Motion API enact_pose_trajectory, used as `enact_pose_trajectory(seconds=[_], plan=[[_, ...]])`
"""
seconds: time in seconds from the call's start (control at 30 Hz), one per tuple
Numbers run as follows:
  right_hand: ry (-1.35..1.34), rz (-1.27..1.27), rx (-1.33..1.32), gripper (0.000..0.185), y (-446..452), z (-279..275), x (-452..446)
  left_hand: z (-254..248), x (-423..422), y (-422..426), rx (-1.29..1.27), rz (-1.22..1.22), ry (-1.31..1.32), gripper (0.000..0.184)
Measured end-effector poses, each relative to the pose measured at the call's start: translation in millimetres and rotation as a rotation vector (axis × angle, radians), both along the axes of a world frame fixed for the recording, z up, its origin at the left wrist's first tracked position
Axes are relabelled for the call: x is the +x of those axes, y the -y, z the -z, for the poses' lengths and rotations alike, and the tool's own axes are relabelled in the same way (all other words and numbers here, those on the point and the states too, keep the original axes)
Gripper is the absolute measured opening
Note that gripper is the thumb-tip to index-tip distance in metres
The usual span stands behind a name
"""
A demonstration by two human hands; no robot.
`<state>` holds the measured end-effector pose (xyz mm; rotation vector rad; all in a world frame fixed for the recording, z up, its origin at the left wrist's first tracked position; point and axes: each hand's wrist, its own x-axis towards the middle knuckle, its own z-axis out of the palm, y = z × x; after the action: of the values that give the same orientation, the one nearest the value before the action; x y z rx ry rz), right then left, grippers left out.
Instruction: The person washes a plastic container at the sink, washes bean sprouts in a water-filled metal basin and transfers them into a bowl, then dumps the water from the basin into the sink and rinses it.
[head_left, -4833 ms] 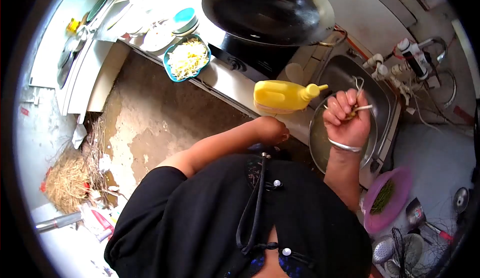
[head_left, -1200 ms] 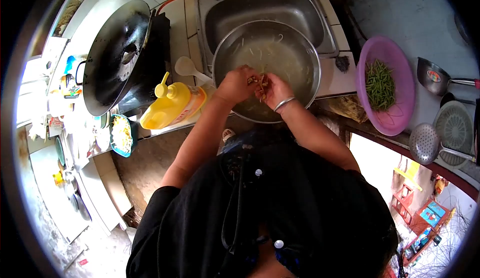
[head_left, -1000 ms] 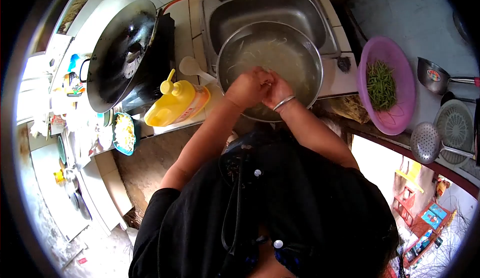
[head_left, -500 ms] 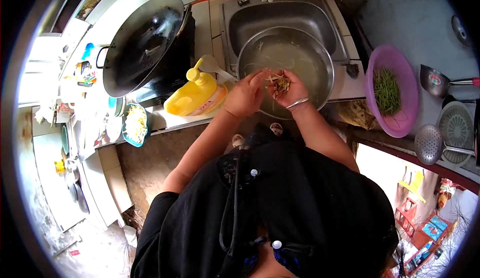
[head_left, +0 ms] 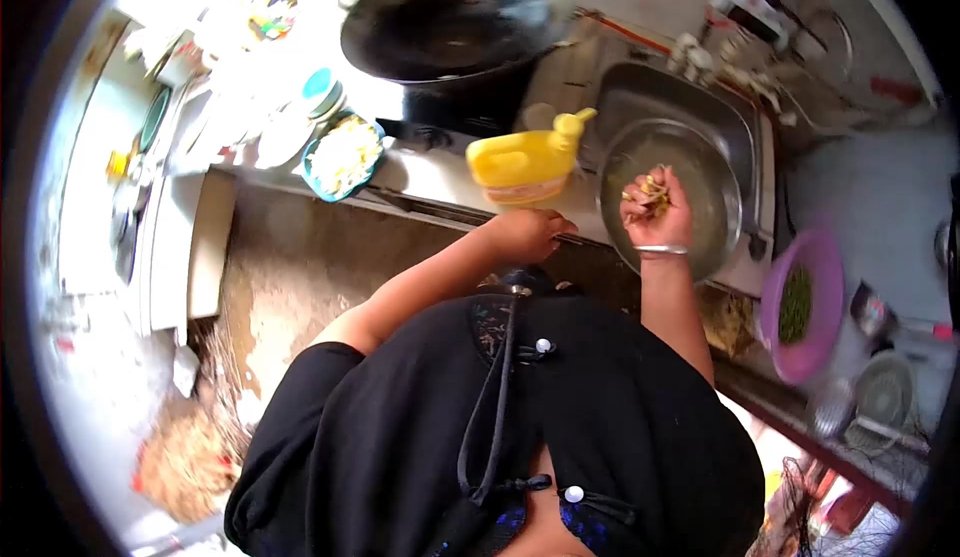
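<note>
My right hand (head_left: 662, 219), with a silver bangle at its wrist, is raised over the large metal basin (head_left: 740, 202) of cloudy water. Its fingers curl around a small clump of yellowish-brown vegetable scraps (head_left: 652, 197); their exact kind is unclear. Pale shreds float in the water. Lower and to the left, my left hand (head_left: 525, 235) hangs in front of the counter edge, palm down. Its fingers are loosely apart, and nothing shows in them. Just above it stands a yellow jug (head_left: 525, 162) with a spout.
The basin sits partly in the steel sink (head_left: 665, 87). A big black wok (head_left: 455, 32) rests on the stove. A teal basket (head_left: 375, 172) of pale shredded food is on the left. To the right are a purple basin (head_left: 815, 342) of green vegetables, a ladle (head_left: 868, 312) and strainers.
My left hand has left my right hand and moved away from the basin to the counter's front edge. My right hand has closed around the scraps. The view has turned left.
</note>
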<state>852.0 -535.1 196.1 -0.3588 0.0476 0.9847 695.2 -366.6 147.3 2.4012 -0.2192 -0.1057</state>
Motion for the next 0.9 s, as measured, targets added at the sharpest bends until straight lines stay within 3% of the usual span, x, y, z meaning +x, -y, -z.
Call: enact_pose_trajectory(seconds=[0.1,0.23,0.3,0.37,0.4,0.43,0.47,0.53,0.63,0.73,0.8,0.83,0.9], plan=[[0.14,-0.124,0.135,0.024,-48,-48,-26,10,-21,-24,0.156,0.028,-0.146,0.035],[0.296,-0.223,0.203,0.021,-131,-92,-75,-35,-63,-49,0.211,-0.078,-0.339,0.026],[0.336,-0.218,0.163,0.017,-179,-96,-107,-11,-84,-68,0.3,-0.045,-0.269,0.025],[0.486,-0.09,-0.047,0.016,-227,-99,-149,-7,-106,-83,0.394,-0.014,-0.207,0.024],[0.766,0.015,-0.04,0.016,-254,-90,-166,-15,-117,-86,0.368,-0.102,-0.279,0.024],[0.806,-0.047,-0.123,0.017,-283,-76,-178,-20,-129,-91,0.339,-0.189,-0.352,0.023],[0.849,-0.113,-0.204,0.018,-312,-63,-191,9,-143,-103,0.256,-0.233,-0.254,0.024],[0.921,-0.259,-0.345,0.02,-367,-31,-209,-4,-167,-106,0.227,-0.348,-0.214,0.024],[0.992,-0.348,-0.19,0.023,-415,41,-210,-21,-192,-112,0.184,-0.499,-0.241,0.023],[1.048,-0.332,-0.001,0.027,-413,73,-204,-24,-209,-122,0.155,-0.545,-0.303,0.022],[0.989,-0.317,-0.091,0.023,-373,42,-193,-6,-213,-129,0.125,-0.535,-0.229,0.021],[0.837,-0.412,-0.377,0.02,-356,17,-189,-1,-212,-129,0.086,-0.534,-0.141,0.021],[0.67,-0.391,-0.345,0.018,-324,-8,-183,-3,-197,-125,0.088,-0.519,-0.182,0.022]])
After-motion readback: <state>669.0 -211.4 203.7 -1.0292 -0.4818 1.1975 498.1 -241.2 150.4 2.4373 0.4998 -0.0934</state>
